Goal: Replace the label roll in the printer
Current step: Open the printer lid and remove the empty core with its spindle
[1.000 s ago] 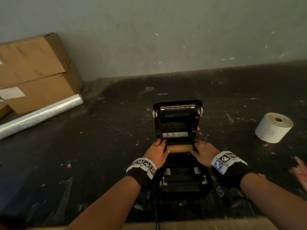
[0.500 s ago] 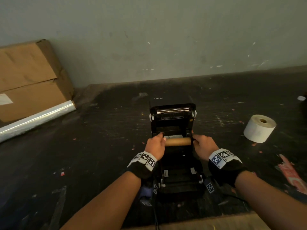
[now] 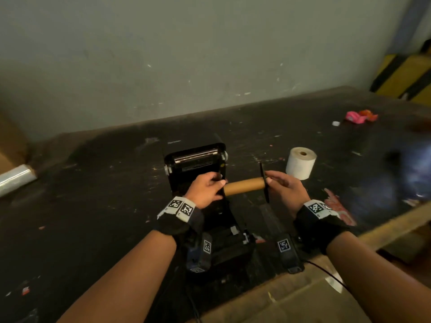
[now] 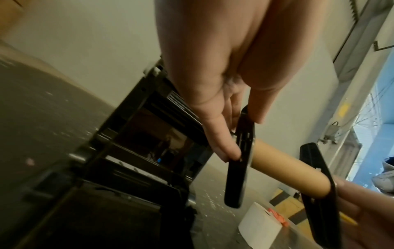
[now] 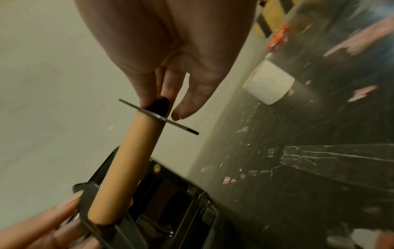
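Observation:
The black label printer (image 3: pixel 198 164) stands on the dark table with its lid raised. An empty brown cardboard core (image 3: pixel 243 185) on a black spindle with two flat end guides hangs in the air to the printer's right. My left hand (image 3: pixel 207 187) pinches the left end guide (image 4: pixel 241 151). My right hand (image 3: pixel 279 185) pinches the spindle's right end behind the right guide (image 5: pixel 158 116). A full white label roll (image 3: pixel 300 162) stands on the table beyond my right hand, also seen in the right wrist view (image 5: pixel 268 82).
A shiny film roll (image 3: pixel 16 177) and a cardboard box (image 3: pixel 9 145) lie at the far left. Pink scraps (image 3: pixel 359 115) lie at the back right, a red-patterned wrapper (image 3: pixel 338 208) near my right wrist. The wooden table edge (image 3: pixel 384 226) runs along the front right.
Both hands lifted the empty core with its spindle out of the printer bay and carried it up and to the right. The head view swung right.

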A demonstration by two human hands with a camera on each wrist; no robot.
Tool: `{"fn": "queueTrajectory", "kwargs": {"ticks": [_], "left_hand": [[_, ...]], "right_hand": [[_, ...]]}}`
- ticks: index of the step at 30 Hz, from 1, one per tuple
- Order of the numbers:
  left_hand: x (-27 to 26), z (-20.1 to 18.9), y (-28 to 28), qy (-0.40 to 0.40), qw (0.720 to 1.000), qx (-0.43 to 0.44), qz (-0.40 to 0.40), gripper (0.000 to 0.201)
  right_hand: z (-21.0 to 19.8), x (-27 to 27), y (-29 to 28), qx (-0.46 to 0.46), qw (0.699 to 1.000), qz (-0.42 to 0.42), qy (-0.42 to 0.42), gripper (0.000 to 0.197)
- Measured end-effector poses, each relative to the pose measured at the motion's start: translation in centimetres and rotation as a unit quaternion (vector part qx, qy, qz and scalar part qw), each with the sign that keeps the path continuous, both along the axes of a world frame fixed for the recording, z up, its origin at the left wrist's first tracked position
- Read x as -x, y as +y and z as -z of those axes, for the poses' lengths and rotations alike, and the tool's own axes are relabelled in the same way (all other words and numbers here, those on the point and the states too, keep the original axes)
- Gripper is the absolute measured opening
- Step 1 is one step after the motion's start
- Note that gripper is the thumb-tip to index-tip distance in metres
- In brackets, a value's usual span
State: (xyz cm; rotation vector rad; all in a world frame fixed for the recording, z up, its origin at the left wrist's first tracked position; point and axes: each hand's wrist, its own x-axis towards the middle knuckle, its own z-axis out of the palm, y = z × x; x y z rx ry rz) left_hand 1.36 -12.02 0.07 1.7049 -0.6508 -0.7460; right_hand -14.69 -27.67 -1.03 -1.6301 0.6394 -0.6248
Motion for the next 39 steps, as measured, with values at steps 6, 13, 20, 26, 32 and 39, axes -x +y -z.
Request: {"fn": "queueTrajectory", "kwargs": {"ticks": [6, 13, 20, 26, 32, 39], "left_hand": [[2.7, -0.3, -4.6, -0.001, 1.000, -0.010, 0.022, 0.035], [4.5, 0.2, -13.7, 0.096, 0.995, 0.003, -0.028, 0.026], [4.4, 2.0, -19.9, 0.130, 0.980, -0.035, -0.147, 0.024], [3.3, 6.5, -20.6, -0.153, 0.921, -0.330, -0.137, 0.034], [3.5, 10.2, -20.1, -0.157, 0.885, -0.413, -0.145, 0.037], [4.0, 11.8, -19.0, -0.165, 0.874, -0.442, -0.114, 0.042]], "right_hand": [[1.4, 2.2, -4.2, -0.149, 0.984, 0.062, -0.073, 0.015], [0.6, 3.0, -13.2, -0.136, 0.983, 0.062, -0.106, 0.011], [0.1, 3.8, -22.8, -0.135, 0.986, 0.064, -0.076, 0.015], [0.1, 1.5, -24.7, -0.112, 0.992, -0.004, -0.052, 0.013], [2.2, -0.2, -25.0, -0.119, 0.992, -0.046, -0.017, 0.013], [2.7, -1.8, -24.9, -0.097, 0.991, -0.095, 0.005, 0.013]]}}
